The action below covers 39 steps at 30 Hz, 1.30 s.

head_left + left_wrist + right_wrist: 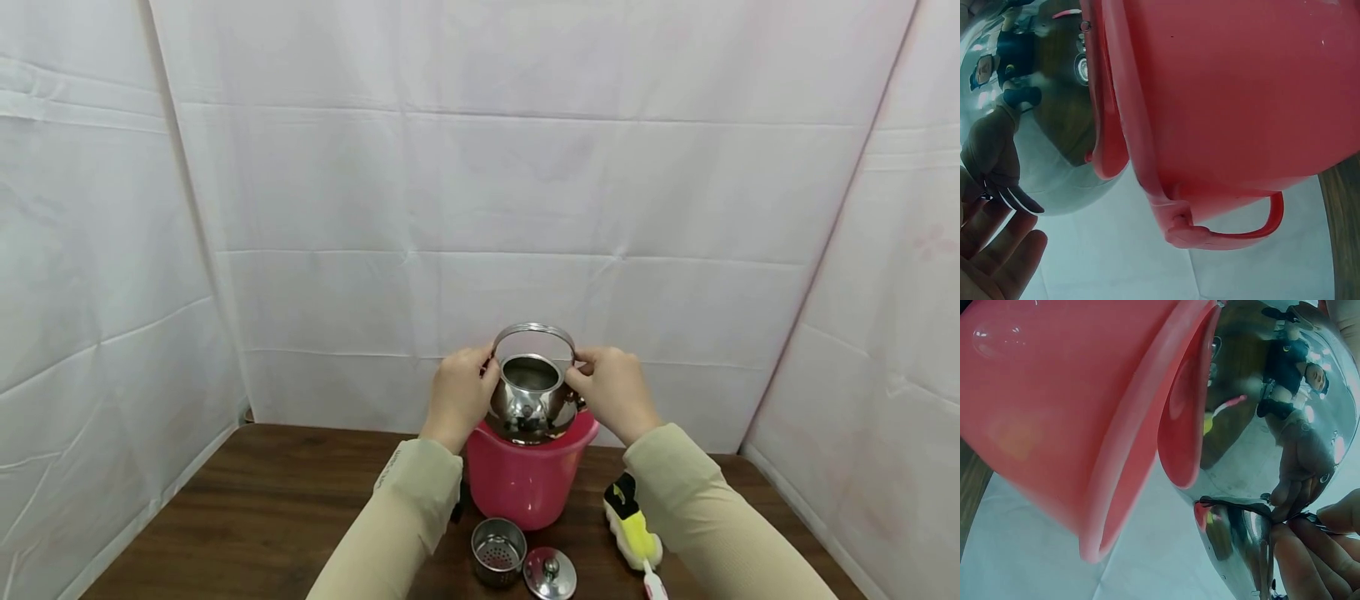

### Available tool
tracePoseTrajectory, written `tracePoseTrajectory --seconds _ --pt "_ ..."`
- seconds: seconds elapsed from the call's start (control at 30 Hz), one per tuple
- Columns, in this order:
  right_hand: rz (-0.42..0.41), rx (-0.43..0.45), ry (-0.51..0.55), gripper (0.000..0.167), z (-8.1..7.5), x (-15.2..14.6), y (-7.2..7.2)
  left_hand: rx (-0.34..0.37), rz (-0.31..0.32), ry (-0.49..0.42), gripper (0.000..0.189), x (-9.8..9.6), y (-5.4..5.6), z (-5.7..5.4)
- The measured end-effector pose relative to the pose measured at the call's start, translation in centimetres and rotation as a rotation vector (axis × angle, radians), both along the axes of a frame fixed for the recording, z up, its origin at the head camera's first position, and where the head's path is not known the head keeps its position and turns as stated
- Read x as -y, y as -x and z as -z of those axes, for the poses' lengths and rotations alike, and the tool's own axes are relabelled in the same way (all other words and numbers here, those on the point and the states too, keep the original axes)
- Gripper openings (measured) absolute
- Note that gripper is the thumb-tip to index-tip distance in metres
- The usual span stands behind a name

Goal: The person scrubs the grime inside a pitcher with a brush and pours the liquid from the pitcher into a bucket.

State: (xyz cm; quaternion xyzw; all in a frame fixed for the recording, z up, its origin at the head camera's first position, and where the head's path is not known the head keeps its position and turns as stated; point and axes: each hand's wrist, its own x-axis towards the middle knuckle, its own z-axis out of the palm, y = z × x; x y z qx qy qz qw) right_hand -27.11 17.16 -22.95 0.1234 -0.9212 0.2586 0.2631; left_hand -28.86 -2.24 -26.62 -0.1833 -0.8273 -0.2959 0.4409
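A shiny metal teapot (525, 410), lidless and with its arched handle (534, 327) raised, is held at the mouth of a pink bucket (525, 487). My left hand (461, 393) pinches the foot of the handle on the left side. On the other side, my right hand (613, 393) pinches the opposite foot, above the spout (1238, 550). The teapot tilts so that its round opening faces me. In the left wrist view, the teapot's belly (1054, 137) sits close to the bucket's rim (1132, 112); whether they touch I cannot tell.
In front of the bucket stand a perforated metal strainer cup (498, 552) and, beside it, a knobbed metal lid (550, 575). A yellow, white and black scrub brush (633, 529) lies by my right forearm on the dark wooden table (247, 508). White curtains (480, 183) enclose the table.
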Motion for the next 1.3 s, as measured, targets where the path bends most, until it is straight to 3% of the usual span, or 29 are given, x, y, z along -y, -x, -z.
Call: tracePoseTrajectory --seconds 0.3,0.97,1.3 --pt "-0.016 0.009 0.022 0.031 0.5 0.3 0.3 0.01 0.013 -0.013 0.02 0.3 0.0 0.4" --pt "-0.03 0.052 0.048 0.034 0.0 0.7 0.9 0.02 -0.011 -0.009 0.023 0.7 0.2 -0.2" --pt "-0.048 0.016 0.047 0.033 -0.1 1.4 1.1 0.014 -0.031 -0.028 0.023 1.3 0.3 -0.2"
